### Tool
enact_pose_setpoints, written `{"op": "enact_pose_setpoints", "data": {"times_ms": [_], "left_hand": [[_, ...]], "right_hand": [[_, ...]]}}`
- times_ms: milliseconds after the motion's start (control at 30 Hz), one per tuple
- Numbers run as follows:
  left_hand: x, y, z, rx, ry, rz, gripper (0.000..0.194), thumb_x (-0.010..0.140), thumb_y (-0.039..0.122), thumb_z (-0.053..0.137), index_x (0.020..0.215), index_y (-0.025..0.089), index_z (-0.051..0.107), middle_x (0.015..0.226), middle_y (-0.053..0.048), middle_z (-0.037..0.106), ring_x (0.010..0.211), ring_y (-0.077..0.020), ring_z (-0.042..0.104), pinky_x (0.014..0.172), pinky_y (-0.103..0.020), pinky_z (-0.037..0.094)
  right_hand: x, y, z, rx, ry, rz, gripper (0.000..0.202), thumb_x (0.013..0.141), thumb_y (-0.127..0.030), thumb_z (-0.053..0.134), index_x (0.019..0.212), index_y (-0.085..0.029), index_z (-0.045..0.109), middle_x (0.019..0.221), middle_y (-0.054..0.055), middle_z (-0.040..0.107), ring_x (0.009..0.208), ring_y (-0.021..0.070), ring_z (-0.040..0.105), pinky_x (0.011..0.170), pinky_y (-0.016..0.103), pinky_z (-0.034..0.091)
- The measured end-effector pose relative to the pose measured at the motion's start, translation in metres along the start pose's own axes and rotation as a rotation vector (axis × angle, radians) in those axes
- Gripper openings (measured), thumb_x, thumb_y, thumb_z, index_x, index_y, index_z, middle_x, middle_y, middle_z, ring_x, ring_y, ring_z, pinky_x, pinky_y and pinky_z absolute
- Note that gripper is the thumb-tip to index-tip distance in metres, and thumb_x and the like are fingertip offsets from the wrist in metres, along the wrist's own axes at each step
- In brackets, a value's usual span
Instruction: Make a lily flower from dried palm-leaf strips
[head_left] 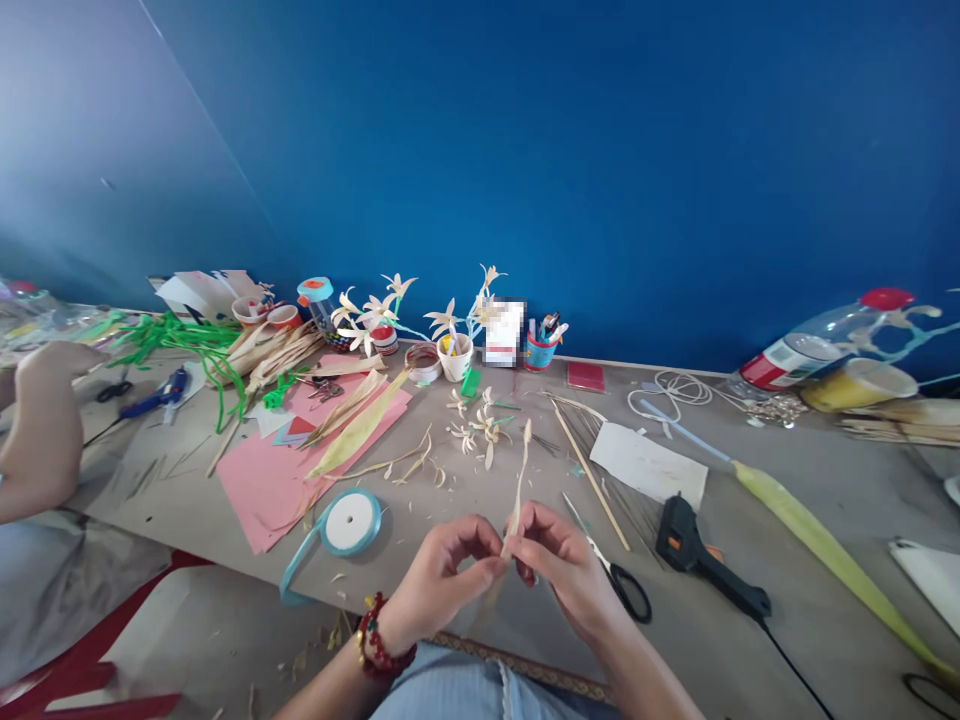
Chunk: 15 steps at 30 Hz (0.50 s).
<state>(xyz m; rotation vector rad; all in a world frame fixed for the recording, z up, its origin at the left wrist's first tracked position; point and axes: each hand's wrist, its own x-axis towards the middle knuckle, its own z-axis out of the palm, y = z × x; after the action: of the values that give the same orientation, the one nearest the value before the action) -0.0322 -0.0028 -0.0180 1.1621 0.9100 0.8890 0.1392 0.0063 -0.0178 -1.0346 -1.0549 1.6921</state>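
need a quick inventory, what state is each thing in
Pale strip, pinched in the left hand and right hand, upper end free
Black-handled scissors, lying down, blades apparently shut
Glue gun, lying down, cord attached, whether hot unclear
Ribbon roll, partly unwound
Plastic bottle, capped
Pen cup, upright, holding things
Pale flowers, petals spread

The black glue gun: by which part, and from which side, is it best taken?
Probably by the handle, from the near right side: the glue gun lies flat, handle slanting that way with its cord at the end, while the thicker body sits farther away.
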Motion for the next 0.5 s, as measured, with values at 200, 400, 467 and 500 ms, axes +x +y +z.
{"op": "enact_pose_setpoints", "data": {"times_ms": [200,400,467,500], "left_hand": [[-0.003,0.007,0.001,-0.162,0.052,-0.087,0.025,0.079,0.036,0.073,0.075,0.015,0.061,0.065,0.001,0.054,0.062,-0.0101,0.045,0.061,-0.021,0.036],[0.000,0.009,-0.001,-0.162,0.125,-0.061,0.020,0.079,0.031,0.074,0.077,0.015,0.062,0.069,0.001,0.058,0.066,-0.0101,0.050,0.065,-0.021,0.040],[0.004,0.009,0.002,-0.167,0.118,-0.079,0.020,0.078,0.030,0.074,0.076,0.015,0.061,0.068,0.002,0.057,0.064,-0.0093,0.048,0.064,-0.020,0.039],[0.005,0.009,0.003,-0.171,0.112,-0.091,0.019,0.078,0.029,0.074,0.075,0.015,0.061,0.067,0.002,0.057,0.063,-0.0088,0.047,0.063,-0.020,0.039]], "right_hand": [[-0.030,0.007,-0.046,-0.391,0.184,-0.024,0.033,0.086,-0.052,0.061,0.074,-0.021,0.059,0.064,-0.002,0.052,0.053,0.0130,0.049,0.050,0.024,0.041],[-0.083,0.026,-0.101,-1.154,0.470,-0.103,0.032,0.081,-0.055,0.060,0.091,-0.025,0.065,0.073,0.004,0.068,0.045,0.0176,0.058,0.045,0.028,0.045],[-0.091,0.030,-0.101,-1.248,0.486,-0.140,0.031,0.084,-0.052,0.054,0.095,-0.025,0.065,0.089,0.007,0.073,0.050,0.0194,0.065,0.048,0.029,0.049],[-0.092,0.032,-0.100,-1.273,0.492,-0.155,0.030,0.086,-0.050,0.051,0.095,-0.025,0.064,0.095,0.008,0.073,0.055,0.0207,0.069,0.050,0.029,0.050]]}}
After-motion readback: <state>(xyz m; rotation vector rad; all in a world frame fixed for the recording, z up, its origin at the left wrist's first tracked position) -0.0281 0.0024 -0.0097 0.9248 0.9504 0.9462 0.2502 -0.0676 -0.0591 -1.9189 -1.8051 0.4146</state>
